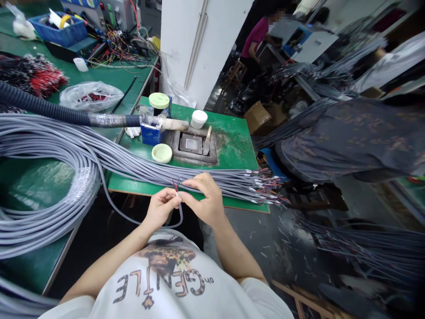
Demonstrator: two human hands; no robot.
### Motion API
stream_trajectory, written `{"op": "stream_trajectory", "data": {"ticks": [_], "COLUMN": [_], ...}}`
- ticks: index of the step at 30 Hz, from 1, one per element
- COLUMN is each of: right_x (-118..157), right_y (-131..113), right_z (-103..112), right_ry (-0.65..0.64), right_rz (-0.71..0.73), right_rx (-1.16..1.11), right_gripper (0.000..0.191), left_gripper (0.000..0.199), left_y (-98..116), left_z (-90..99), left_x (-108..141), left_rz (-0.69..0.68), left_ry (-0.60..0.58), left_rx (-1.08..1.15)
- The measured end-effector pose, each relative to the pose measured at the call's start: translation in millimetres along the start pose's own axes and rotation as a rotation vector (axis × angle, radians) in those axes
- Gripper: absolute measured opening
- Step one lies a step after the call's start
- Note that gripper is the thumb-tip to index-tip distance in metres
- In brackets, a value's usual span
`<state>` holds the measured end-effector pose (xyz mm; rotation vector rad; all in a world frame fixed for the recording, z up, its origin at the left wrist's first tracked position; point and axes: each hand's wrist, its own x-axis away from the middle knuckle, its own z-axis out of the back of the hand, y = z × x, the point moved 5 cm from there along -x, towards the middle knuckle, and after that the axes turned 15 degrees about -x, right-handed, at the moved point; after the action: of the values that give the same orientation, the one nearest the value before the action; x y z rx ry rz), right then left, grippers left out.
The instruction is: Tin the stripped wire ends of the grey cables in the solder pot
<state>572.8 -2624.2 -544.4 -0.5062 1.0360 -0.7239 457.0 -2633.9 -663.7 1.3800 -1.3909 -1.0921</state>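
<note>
A grey cable loops up in front of my chest, its stripped end fanning into several thin coloured wires. My left hand pinches the cable just below where the wires come out. From the other side, my right hand has thumb and forefinger bent near the same end, with a gap between their tips; the thumb tip is by the cable's white neck. Behind both hands a thick bundle of grey cables lies across the green bench, its wire ends fanned out at the right.
A square solder pot with a scraper sits on the bench. Around it are a pale green lid, a white jar and a black hose. Coiled cable fills the left; a co-worker is at right.
</note>
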Motion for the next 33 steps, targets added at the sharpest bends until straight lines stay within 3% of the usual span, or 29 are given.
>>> {"op": "stream_trajectory", "data": {"ticks": [4,9,13,17,20,23,24,25,27,30,33], "right_x": [-3.9,-7.1,-6.7,-10.1,-21.7,-31.4,-32.9,-34.4,-35.1,-25.2,-14.9], "right_y": [0.3,-2.7,-3.8,3.7,0.3,-16.8,-20.6,-21.6,-14.1,11.2,30.2], "right_z": [-6.3,-9.8,-10.0,-7.0,14.5,58.9,69.4,74.8,71.1,47.0,25.3], "right_ry": [-0.038,-0.067,-0.036,0.04,0.183,0.517,0.565,0.55,0.385,0.11,-0.04], "right_rz": [-0.009,0.003,0.028,-0.07,-0.093,0.117,0.169,0.182,0.099,-0.124,-0.27], "right_rx": [0.148,0.197,0.091,-0.163,-0.319,-0.354,-0.351,-0.345,-0.328,-0.297,-0.285], "right_gripper": [0.021,0.008,0.02,0.023,0.02,0.017,0.016,0.013,0.009,0.005,0.008], "left_gripper": [0.032,0.027,0.024,0.024,0.024,0.028,0.03,0.031,0.033,0.036,0.038], "left_y": [3.1,4.5,11.1,15.8,8.7,-3.2,-4.9,-4.7,0.6,12.1,19.8], "left_z": [0.2,-4.0,-5.3,-8.0,-12.6,-18.0,-18.0,-16.8,-12.3,-6.8,-4.9], "left_x": [1.6,4.6,6.8,8.8,11.8,13.1,12.2,10.5,5.4,-2.0,-4.3], "left_rz": [-0.074,-0.136,-0.172,-0.174,-0.123,-0.005,0.03,0.055,0.08,0.101,0.11], "left_ry": [0.068,0.049,0.034,0.015,0.001,-0.046,-0.042,-0.025,0.018,0.042,0.04], "left_rx": [-0.163,-0.253,-0.282,-0.293,-0.279,-0.21,-0.174,-0.139,-0.09,-0.059,-0.057]}}
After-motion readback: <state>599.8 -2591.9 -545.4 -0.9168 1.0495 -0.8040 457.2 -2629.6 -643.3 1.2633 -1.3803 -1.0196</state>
